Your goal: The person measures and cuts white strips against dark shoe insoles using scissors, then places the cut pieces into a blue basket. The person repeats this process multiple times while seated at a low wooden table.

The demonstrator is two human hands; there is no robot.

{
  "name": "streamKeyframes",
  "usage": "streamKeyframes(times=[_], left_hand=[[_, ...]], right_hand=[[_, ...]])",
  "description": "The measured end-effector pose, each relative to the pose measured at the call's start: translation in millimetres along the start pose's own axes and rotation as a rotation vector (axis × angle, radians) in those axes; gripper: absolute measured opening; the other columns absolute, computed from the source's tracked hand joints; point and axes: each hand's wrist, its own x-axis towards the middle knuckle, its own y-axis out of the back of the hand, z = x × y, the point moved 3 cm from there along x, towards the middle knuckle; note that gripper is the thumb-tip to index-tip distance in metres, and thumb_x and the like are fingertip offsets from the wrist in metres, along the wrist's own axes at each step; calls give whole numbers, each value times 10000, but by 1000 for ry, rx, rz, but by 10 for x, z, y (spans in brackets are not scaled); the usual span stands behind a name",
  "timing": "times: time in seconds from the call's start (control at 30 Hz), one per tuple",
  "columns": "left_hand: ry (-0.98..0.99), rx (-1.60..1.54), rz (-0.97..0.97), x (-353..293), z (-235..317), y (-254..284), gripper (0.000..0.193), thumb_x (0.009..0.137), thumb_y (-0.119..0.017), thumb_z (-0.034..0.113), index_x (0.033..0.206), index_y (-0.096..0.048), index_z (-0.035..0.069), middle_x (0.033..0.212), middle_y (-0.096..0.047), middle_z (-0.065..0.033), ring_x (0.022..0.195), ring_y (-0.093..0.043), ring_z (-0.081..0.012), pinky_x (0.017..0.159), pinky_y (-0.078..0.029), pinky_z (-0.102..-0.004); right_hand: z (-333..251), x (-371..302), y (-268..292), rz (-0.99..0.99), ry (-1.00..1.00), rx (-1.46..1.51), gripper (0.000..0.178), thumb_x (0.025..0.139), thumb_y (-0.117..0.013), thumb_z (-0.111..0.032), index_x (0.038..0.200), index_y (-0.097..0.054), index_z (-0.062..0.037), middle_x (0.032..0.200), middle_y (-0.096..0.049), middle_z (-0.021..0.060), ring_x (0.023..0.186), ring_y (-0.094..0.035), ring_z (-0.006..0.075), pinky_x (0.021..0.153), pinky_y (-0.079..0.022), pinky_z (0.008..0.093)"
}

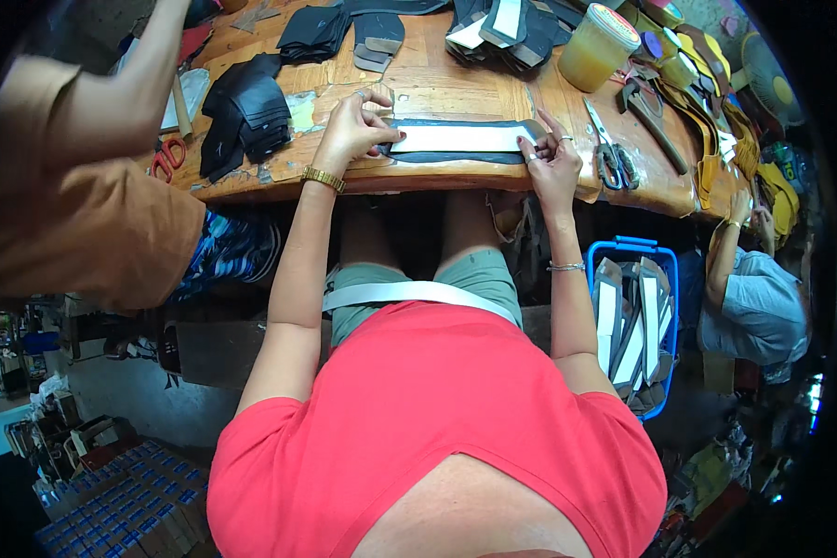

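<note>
Black, flat leather strip with a white liner (460,141) is pinned on the wooden workbench (437,88) at twelve o'clock, left hand (349,130) and right hand (551,160) pressing its ends. It seems light, floppy; best held by the ends.

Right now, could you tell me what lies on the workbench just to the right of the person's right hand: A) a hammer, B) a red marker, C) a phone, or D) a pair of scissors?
D: a pair of scissors lies on the wooden workbench just beyond the right hand, which presses the end of the long white-and-black strip.
</note>
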Motion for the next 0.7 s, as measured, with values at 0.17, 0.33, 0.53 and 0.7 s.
streamKeyframes(times=[0.17, 0.33, 0.53, 0.7], left_hand=[[12, 48, 14, -43, 111, -15, 514, 606, -856, 135, 1031, -610, -16, 674, -695, -80, 451, -577, -84, 392, -437, -206], [-49, 131, 82, -93, 148, -44, 484, 593, -848, 146, 993, -624, -8, 652, -683, -85, 498, -615, -124, 460, -490, -246], [-203, 471, 241, -211, 257, -12, 484, 593, -881, 234, 944, -635, 9, 626, -647, -73, 597, -642, -157, 612, -515, -302], [-227, 453, 223, -224, 127, -48, 418, 649, -871, 287, 928, -663, 56, 609, -610, -29, 567, -590, -130, 571, -478, -297]], right_hand=[[-25, -6, -3, -14, -4, -78, 531, 775, -760, -32, 1282, -602, -43, 622, -501, -16, 559, -465, 62, 546, -416, 210], [-121, -42, 61, 23, 9, -294, 569, 767, -736, -13, 1310, -566, -40, 694, -496, 10, 598, -494, 123, 604, -462, 271], [-30, -68, 191, 185, 109, -169, 523, 816, -652, 39, 1322, -551, -49, 861, -526, 64, 749, -546, 142, 665, -488, 292], [-262, -126, -55, 83, 302, -153, 469, 864, -576, 57, 1325, -533, -18, 1180, -603, 141, 1105, -591, 257, 948, -468, 356]])
